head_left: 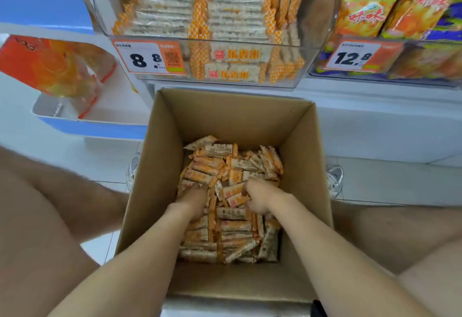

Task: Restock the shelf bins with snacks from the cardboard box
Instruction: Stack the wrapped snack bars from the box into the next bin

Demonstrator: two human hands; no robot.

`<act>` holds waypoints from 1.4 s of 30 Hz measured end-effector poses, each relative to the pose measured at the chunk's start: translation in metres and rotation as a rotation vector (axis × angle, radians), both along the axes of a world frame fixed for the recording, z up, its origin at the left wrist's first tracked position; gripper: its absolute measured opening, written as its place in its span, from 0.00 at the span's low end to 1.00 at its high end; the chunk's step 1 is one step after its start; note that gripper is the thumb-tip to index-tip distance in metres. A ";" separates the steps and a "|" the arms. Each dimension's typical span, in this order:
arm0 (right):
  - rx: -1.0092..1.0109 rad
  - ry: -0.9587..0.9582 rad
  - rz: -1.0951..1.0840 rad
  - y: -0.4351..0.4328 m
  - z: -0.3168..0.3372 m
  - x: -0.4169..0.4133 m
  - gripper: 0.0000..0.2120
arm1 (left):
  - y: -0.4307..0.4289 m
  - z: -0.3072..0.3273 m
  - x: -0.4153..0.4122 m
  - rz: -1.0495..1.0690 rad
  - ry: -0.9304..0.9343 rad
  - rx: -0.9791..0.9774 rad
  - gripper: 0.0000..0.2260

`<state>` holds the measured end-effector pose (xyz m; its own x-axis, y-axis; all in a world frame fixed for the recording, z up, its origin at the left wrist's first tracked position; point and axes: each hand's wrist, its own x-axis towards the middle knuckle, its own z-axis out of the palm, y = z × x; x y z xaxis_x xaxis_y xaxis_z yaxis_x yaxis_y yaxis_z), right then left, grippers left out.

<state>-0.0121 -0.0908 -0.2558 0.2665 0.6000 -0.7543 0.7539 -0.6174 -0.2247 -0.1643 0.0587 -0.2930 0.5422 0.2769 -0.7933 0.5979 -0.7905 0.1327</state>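
Note:
An open cardboard box (225, 114) stands on the floor between my knees, its bottom covered with several orange-and-white wrapped snack bars (240, 216). Both my hands are down inside it. My left hand (192, 200) lies palm down on the bars, its fingertips dug in among them. My right hand (257, 196) curls its fingers round a couple of bars at the pile's middle. Directly above the box, the clear shelf bin (310, 41) holds neat rows of the same bars, with an 8.8 price tag (150, 57) on its front.
To the right a second clear bin (425, 76) holds yellow-and-purple snack bags behind a 12.8 tag. At the left a blue-and-white shelf tray (82, 121) carries an orange packet (55, 66). My shoes (333, 179) flank the box on the white tiled floor.

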 end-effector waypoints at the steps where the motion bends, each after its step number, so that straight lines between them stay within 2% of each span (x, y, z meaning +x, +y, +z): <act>1: -0.018 0.034 -0.030 0.000 -0.013 -0.001 0.18 | 0.000 -0.006 -0.002 0.004 0.018 -0.001 0.30; 4: -0.051 0.095 -0.014 0.000 -0.048 -0.013 0.37 | 0.000 -0.021 -0.005 0.005 0.008 0.015 0.22; 7: -0.031 0.049 0.077 0.001 -0.067 -0.030 0.45 | 0.000 -0.025 -0.004 0.054 -0.045 0.089 0.17; 11: 0.024 -0.011 0.065 0.000 -0.080 -0.038 0.55 | 0.001 -0.027 -0.003 0.012 -0.037 0.174 0.17; 13: 0.064 -0.085 0.086 0.000 -0.083 -0.036 0.53 | 0.000 -0.027 -0.004 -0.003 -0.030 0.173 0.16; 18: 0.016 -0.291 0.235 0.005 -0.077 -0.023 0.29 | -0.002 -0.025 -0.008 0.055 -0.076 0.092 0.17; 20: 0.035 -0.304 0.288 0.003 -0.081 -0.022 0.30 | 0.000 -0.025 -0.007 0.086 -0.098 0.088 0.18; 22: 0.080 -0.296 0.322 0.001 -0.087 -0.021 0.35 | 0.002 -0.027 -0.006 0.124 -0.116 0.089 0.18; 25: 0.074 -0.321 0.330 0.003 -0.086 -0.018 0.40 | 0.004 -0.030 -0.010 0.191 -0.140 0.075 0.14; 29: 0.045 -0.376 0.343 0.003 -0.085 -0.015 0.33 | 0.006 -0.031 -0.011 0.375 -0.217 -0.004 0.11; 34: 0.118 -0.398 0.353 0.008 -0.090 -0.013 0.27 | 0.008 -0.026 -0.008 0.673 -0.253 -0.199 0.21; 36: 0.093 -0.420 0.369 0.009 -0.091 -0.012 0.24 | 0.009 -0.020 -0.007 0.762 -0.271 -0.222 0.22; 38: 0.056 -0.449 0.384 0.008 -0.093 -0.011 0.21 | 0.011 -0.019 -0.008 0.816 -0.305 -0.221 0.21; 42: 0.119 -0.475 0.295 0.004 -0.092 -0.008 0.24 | 0.010 -0.014 -0.007 0.835 -0.440 -0.195 0.22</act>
<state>-0.0201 -0.0864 -0.3478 0.3684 0.7735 -0.5157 0.9256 -0.3570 0.1257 -0.1715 0.0685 -0.3066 0.4894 0.5933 -0.6391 0.8233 -0.0728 0.5628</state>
